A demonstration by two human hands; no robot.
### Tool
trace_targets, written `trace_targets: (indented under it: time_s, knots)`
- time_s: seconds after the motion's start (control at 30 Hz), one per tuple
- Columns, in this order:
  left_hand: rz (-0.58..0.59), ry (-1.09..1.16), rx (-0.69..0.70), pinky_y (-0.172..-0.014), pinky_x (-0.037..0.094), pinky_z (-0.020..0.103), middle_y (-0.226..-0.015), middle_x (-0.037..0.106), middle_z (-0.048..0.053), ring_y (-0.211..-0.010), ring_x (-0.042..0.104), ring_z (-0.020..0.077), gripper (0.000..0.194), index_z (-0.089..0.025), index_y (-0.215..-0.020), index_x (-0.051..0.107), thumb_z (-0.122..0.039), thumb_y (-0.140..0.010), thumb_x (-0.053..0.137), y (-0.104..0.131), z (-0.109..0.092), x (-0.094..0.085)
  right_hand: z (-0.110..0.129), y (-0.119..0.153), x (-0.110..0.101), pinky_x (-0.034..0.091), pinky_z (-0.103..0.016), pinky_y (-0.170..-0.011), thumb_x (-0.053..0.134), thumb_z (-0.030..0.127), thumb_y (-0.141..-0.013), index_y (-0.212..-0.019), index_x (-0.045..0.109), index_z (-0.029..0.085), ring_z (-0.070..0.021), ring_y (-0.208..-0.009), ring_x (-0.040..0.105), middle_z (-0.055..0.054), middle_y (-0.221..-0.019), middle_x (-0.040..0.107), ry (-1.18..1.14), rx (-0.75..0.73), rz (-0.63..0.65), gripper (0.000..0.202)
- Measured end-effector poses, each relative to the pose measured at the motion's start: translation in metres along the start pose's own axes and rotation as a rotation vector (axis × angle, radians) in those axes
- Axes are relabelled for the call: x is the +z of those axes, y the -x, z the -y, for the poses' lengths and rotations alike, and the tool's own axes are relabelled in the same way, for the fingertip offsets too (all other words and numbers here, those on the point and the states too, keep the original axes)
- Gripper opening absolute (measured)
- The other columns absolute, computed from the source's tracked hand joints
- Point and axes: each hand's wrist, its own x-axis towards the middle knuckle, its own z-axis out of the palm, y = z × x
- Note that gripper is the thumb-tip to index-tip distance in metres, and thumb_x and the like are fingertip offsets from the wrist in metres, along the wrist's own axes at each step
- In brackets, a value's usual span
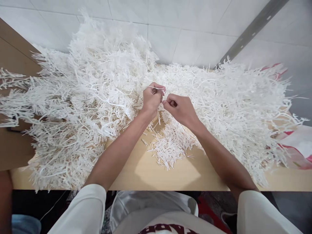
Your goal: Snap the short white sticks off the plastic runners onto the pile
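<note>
My left hand (153, 97) is closed on a thin white plastic sprig, whose strands stick out above and below the fingers. Close beside it, my right hand (179, 106) has its thumb and finger pinched together near the sprig; what lies in that pinch is too small to make out. Below both hands is a heap of short white plastic pieces (170, 146) on the wooden table (156, 180). Large piles of white branching plastic sprigs lie to the left (80, 107) and to the right (231, 113) of my hands.
A tiled wall (185, 39) with a grey metal strip (253, 26) stands behind the table. Brown cardboard (17, 143) is at the left, and a red and white plastic bag (298, 146) at the right. Part of another person (5, 201) shows at lower left.
</note>
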Motion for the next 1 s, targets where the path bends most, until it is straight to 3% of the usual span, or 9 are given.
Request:
trace_targets:
  time_s: [0.13,0.23,0.3,0.4,0.57,0.77,0.87,0.93,1.0]
  knots:
    - [-0.148,0.034,-0.004,-0.04,0.027,0.017,-0.054,0.052,-0.008,-0.04,0.038,0.0016,0.021,-0.019,-0.069,0.052,-0.002,-0.081,0.058,-0.012,-0.009,-0.012,0.019,0.018,-0.007,0.022,-0.028,-0.055,0.048,0.023,-0.085,-0.062,0.044,0.019,-0.0076,-0.053,0.035,0.005,-0.056,0.047,-0.002,-0.1,0.396,0.024]
    - [-0.067,0.08,-0.024,-0.038,0.026,0.017,-0.057,0.055,-0.007,-0.038,0.039,0.0011,0.019,-0.019,-0.07,0.052,-0.011,-0.082,0.063,-0.019,-0.017,-0.021,0.019,0.023,-0.008,0.026,-0.028,-0.056,0.046,0.036,-0.092,-0.071,0.056,0.02,-0.01,-0.057,0.044,0.002,-0.065,0.057,0.101,-0.07,0.535,0.028]
    - [0.005,0.077,-0.025,-0.038,0.028,0.016,-0.06,0.058,-0.007,-0.039,0.041,0.0004,0.017,-0.019,-0.072,0.055,-0.018,-0.081,0.069,-0.017,-0.018,-0.021,0.007,0.017,-0.009,0.032,-0.028,-0.059,0.052,0.043,-0.09,-0.092,0.065,0.024,-0.0136,-0.066,0.053,-0.001,-0.08,0.065,0.179,0.064,0.389,0.023]
    - [0.067,0.042,-0.026,-0.037,0.029,0.016,-0.068,0.064,-0.005,-0.04,0.044,-0.0004,0.017,-0.018,-0.077,0.06,-0.027,-0.079,0.073,-0.009,-0.014,-0.014,-0.016,0.001,-0.008,0.039,-0.03,-0.067,0.054,0.056,-0.088,-0.123,0.058,0.026,-0.0177,-0.077,0.059,-0.006,-0.099,0.066,0.149,0.127,0.108,0.047]
    - [0.146,-0.023,-0.015,-0.039,0.034,0.018,-0.076,0.071,-0.001,-0.042,0.047,0.0001,0.025,-0.016,-0.08,0.066,-0.039,-0.075,0.077,0.0,-0.007,-0.004,-0.034,-0.015,0.003,0.04,-0.029,-0.065,0.042,0.06,-0.092,-0.081,0.064,0.018,-0.0125,-0.064,0.055,-0.002,-0.072,0.063,-0.158,0.077,0.039,0.049]
    - [0.131,-0.104,0.086,-0.039,0.034,0.018,-0.076,0.072,0.0,-0.042,0.048,0.0007,0.026,-0.017,-0.077,0.068,-0.043,-0.078,0.073,0.001,-0.012,-0.005,-0.019,-0.01,0.008,0.027,-0.026,-0.055,0.051,0.032,-0.089,-0.057,0.043,0.019,-0.0071,-0.052,0.033,0.006,-0.052,0.038,-0.229,0.034,-0.042,0.036]
    - [0.068,-0.123,0.104,-0.037,0.032,0.017,-0.072,0.07,0.0,-0.042,0.046,0.001,0.024,-0.019,-0.077,0.067,-0.042,-0.08,0.072,-0.001,-0.014,-0.008,0.003,0.006,0.0,0.026,-0.025,-0.055,0.05,0.026,-0.088,-0.057,0.041,0.019,-0.0067,-0.051,0.029,0.007,-0.052,0.036,-0.256,-0.142,0.13,0.033]
    - [0.027,-0.123,0.1,-0.036,0.032,0.017,-0.075,0.071,0.0,-0.042,0.048,0.0011,0.025,-0.019,-0.078,0.067,-0.044,-0.082,0.069,-0.004,-0.015,-0.011,0.021,0.018,-0.003,0.029,-0.024,-0.056,0.051,0.025,-0.088,-0.058,0.046,0.019,-0.0063,-0.053,0.034,0.006,-0.054,0.044,-0.312,-0.392,0.511,0.031]
    - [0.039,-0.119,0.074,-0.037,0.035,0.017,-0.08,0.072,0.002,-0.044,0.052,0.0016,0.029,-0.018,-0.079,0.067,-0.047,-0.083,0.067,-0.007,-0.016,-0.015,0.032,0.026,-0.005,0.033,-0.024,-0.061,0.048,0.025,-0.091,-0.061,0.051,0.018,-0.0071,-0.057,0.041,0.005,-0.06,0.05,-0.245,-0.548,0.705,0.031]
